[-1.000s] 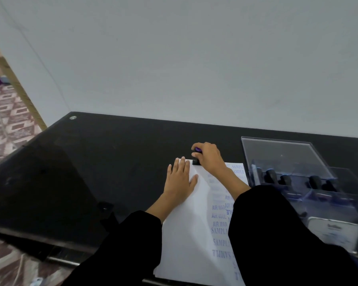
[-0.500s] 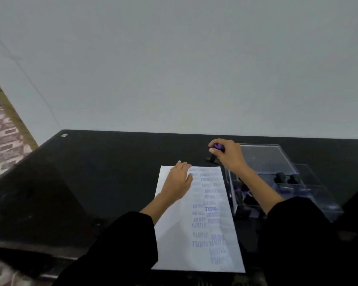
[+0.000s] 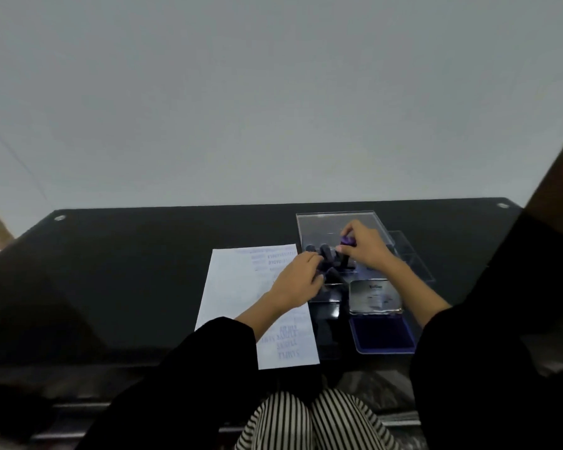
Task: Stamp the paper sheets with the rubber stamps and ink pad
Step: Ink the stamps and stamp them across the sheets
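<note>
Left hand [image 3: 298, 280]: centre frame, lying over the stamped paper sheet [image 3: 238, 287], fingertips at the clear case [image 3: 335, 225] edge; grip cannot be told. Ink pad [image 3: 382, 334]: open, right of the sheet, lid raised behind it. Right hand [image 3: 368, 246]: farther back, pinching a purple-capped stamp [image 3: 346, 241] over the case, beside black stamps [image 3: 324, 251]. Black table [image 3: 127, 271] beneath.

A glossy black tabletop [image 3: 127, 271] is being backed by a plain pale wall [image 3: 273, 92]. Its far corners are being marked by round metal fittings [image 3: 59, 217]. Black-and-white striped trousers [image 3: 306, 420] are being shown below its near edge.
</note>
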{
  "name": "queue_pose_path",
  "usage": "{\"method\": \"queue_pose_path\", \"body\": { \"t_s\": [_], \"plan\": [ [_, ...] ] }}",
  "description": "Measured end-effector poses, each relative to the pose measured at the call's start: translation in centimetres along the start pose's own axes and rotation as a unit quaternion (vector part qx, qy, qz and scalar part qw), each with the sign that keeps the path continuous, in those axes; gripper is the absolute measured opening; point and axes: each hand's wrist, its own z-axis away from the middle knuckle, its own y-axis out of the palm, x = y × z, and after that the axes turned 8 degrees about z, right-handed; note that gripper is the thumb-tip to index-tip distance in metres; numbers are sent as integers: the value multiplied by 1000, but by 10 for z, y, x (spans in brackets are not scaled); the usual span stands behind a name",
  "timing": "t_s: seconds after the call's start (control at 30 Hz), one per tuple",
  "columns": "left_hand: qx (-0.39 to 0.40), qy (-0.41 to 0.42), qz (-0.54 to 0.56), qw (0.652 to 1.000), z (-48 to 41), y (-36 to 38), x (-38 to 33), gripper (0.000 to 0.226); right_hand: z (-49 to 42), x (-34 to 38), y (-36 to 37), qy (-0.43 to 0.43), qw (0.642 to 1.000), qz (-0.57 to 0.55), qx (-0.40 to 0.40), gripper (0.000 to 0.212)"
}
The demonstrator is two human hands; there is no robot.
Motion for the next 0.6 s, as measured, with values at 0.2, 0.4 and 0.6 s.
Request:
{"method": "queue_pose_path", "body": {
  "t_s": [0.2, 0.4, 0.6],
  "plan": [
    [26, -9, -54, 998, -5, 19, -8, 46, 3, -22, 8, 25, 997, 69, 28, 27],
    [34, -30, -102, 994, -10, 30, 3, 58, 0, -28, 19, 23, 991, 127, 43, 26],
    [51, -50, -99, 993, -13, 29, 10, 65, -1, -25, 25, 35, 983, 178, 38, 26]
  ]
}}
